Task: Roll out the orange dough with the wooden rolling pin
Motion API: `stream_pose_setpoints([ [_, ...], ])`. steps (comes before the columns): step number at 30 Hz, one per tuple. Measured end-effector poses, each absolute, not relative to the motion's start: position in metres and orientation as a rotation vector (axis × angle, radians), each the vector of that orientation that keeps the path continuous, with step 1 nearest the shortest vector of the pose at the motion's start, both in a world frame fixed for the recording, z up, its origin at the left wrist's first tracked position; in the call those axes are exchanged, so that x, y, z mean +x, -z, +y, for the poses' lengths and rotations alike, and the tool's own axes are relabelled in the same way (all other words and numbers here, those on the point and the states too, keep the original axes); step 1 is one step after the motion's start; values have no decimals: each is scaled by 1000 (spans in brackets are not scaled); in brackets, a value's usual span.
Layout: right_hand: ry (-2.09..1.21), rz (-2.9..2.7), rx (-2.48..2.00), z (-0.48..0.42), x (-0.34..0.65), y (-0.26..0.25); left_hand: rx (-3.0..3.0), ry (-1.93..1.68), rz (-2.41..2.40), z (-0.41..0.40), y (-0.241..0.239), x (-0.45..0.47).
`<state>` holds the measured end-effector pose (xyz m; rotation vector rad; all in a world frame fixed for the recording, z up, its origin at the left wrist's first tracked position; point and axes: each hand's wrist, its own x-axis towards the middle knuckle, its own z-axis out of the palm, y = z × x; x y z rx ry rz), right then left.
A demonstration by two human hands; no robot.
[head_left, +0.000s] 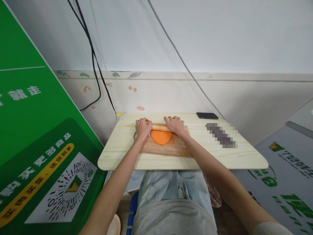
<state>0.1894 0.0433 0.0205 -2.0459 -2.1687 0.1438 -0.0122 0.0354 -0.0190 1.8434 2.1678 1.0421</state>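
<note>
A pale table (232,158) supports a wooden board (168,151); orange dough (161,137) lies on it, along the near side of the rolling pin (161,128). The left hand (143,127) curls onto the pin's left end; the right hand (175,125), fingers extended, covers its right, presumably balancing pressure.

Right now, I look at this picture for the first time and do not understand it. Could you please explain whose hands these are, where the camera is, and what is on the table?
There is no machine: a person works with two bare hands. The single picture comes from a camera worn on the head, looking forward and down. The left hand, fingers curled, and the right hand, fingers stretched out, are at opposite ends of a rolling pin. It lies across a flat orange sheet on a wooden board. The pale table also bears a dark phone and a blurred-out patch I cannot identify.
</note>
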Motion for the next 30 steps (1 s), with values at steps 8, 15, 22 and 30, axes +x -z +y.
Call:
stream_pose_setpoints([
  [8,-40,-2115,-2068,4,180,-21,1783,-1082,2139,36,18,-12],
  [15,-128,-2115,-2082,15,181,-21,1807,-1056,2140,36,19,-12],
  [22,-266,-2042,-2123,59,187,-26,1862,-998,2138,34,18,-10],
  [30,-183,-1973,-2112,68,187,-27,1865,-996,2121,30,15,-9],
])
